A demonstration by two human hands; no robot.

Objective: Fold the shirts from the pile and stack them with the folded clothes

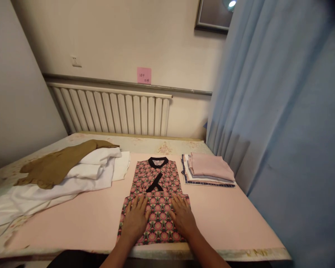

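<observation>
A pink floral patterned shirt [159, 219] with a black collar lies in front of me, its lower part folded up over the body. A black strip of trim shows on its chest, just above the fold's edge. My left hand [136, 219] rests flat on the left side of the folded part, fingers stretched out. On the right side of the same part, my right hand [182, 217] lies flat with its fingers spread a little. Neither hand grips the cloth. The shirt is spread on a pink sheet [226, 219].
To the left lies a loose heap of white garments [92, 169] with a brown garment [64, 160] on top. A stack of folded clothes [209, 167] sits at the right, near a blue curtain [268, 111]. Behind the table stands a white radiator [114, 109], with a pink note [144, 75] above it.
</observation>
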